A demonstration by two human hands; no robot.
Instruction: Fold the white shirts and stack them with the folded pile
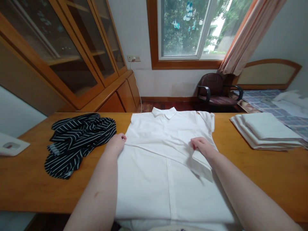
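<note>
A white button-up shirt lies front side up on the wooden table, its collar at the far edge and its lower end hanging toward me. My left hand is closed on the shirt's left edge at about chest height. On the other side, my right hand pinches a raised flap of white cloth, which looks like the shirt's sleeve end. Slanting creases run across the shirt between both hands. The fingertips of my right hand are partly hidden by the hand itself.
To the left lies a crumpled black-and-white striped garment, with a white device at the table's left edge. Folded white cloths are stacked on the right. Beyond the table stand a chair, a glass-door cabinet and a bed.
</note>
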